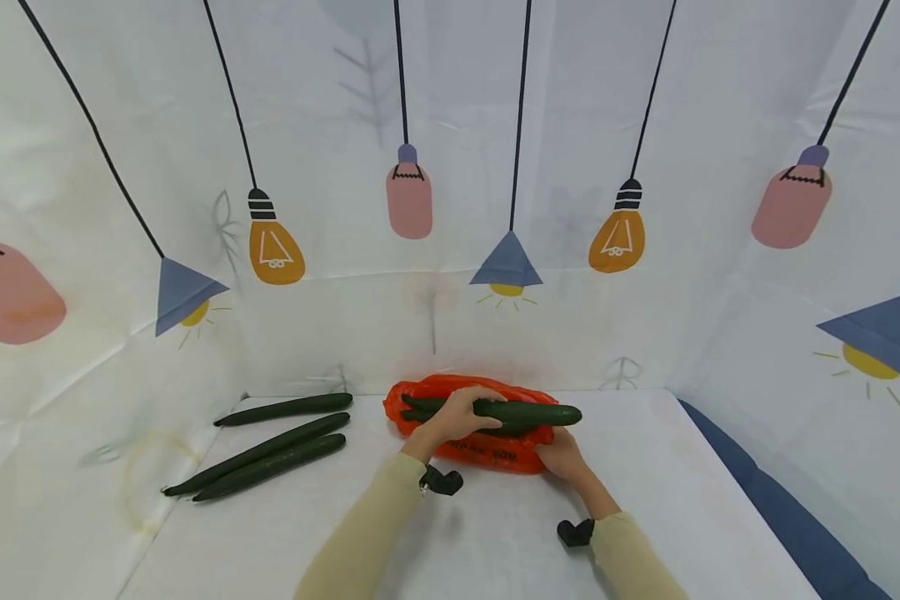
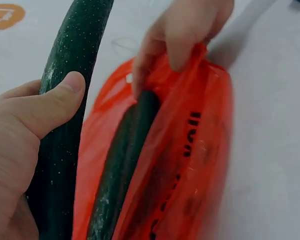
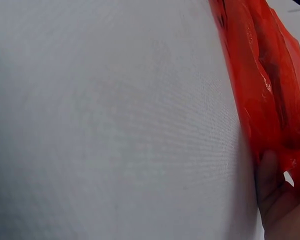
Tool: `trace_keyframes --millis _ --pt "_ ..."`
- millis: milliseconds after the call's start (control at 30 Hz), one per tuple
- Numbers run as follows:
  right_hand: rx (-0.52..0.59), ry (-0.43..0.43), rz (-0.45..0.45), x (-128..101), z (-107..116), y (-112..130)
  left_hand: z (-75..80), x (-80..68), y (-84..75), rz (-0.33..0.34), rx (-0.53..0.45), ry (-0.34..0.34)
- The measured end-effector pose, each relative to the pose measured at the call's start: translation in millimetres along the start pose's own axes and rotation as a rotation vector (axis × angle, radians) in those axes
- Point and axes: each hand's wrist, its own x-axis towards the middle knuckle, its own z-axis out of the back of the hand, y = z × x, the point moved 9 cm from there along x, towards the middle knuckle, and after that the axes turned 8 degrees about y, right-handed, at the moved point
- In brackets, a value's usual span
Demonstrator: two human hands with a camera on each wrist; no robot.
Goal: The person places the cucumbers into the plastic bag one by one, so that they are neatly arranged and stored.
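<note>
My left hand (image 1: 456, 418) grips a long dark green cucumber (image 1: 534, 414), thumb along its side in the left wrist view. The cucumber is over the mouth of a red plastic bag (image 1: 495, 457) with black lettering, which lies on the white table. Inside the bag, two more cucumbers (image 2: 124, 160) lie side by side. At the bag's right end, my right hand (image 1: 562, 457) holds its rim, fingers on the thin plastic. Seen from the right wrist, a thumb (image 3: 269, 172) presses against the red film close over the tabletop.
On the left of the white table (image 1: 510, 533) lie three cucumbers: one by itself at the back (image 1: 288, 408), and a pair in front, an upper one (image 1: 262, 452) beside a lower one (image 1: 273, 468). A white sheet (image 1: 450, 333) with printed lamps hangs behind. Blue fabric (image 1: 776, 504) borders the right edge.
</note>
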Motion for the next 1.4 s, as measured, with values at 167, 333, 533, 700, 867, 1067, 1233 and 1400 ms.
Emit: trace_keyframes --millis 167,333,533,700,867,1067,1233,1400 --pt "0.089 0.007 0.018 2.1 -3.1 -0.6 -9.5 -1.1 8.1 0.033 -0.003 0.039" --pt "0.13 0.01 0.03 1.7 -4.4 1.2 -13.1 -5.8 23.7 0.1 0.004 0.042" --pt "0.064 0.02 -0.005 -2.4 -1.9 -0.4 -14.9 -12.8 45.0 0.193 0.046 0.038" --pt "0.093 0.051 0.034 -2.3 -2.4 1.3 -13.5 -15.7 50.9 0.223 0.069 0.038" --pt "0.117 0.06 0.023 0.2 -2.3 -4.0 -11.3 -17.3 57.1 0.257 0.134 0.037" --pt "0.191 0.073 0.059 2.6 -2.7 -5.8 -11.0 -12.7 51.5 0.227 0.12 0.042" --pt "0.243 0.085 0.065 0.8 -4.6 -8.1 -18.5 -12.9 52.0 0.257 0.103 0.063" --pt "0.243 0.096 0.055 1.8 -7.2 -9.3 -20.0 -17.9 56.5 0.263 0.131 0.05"
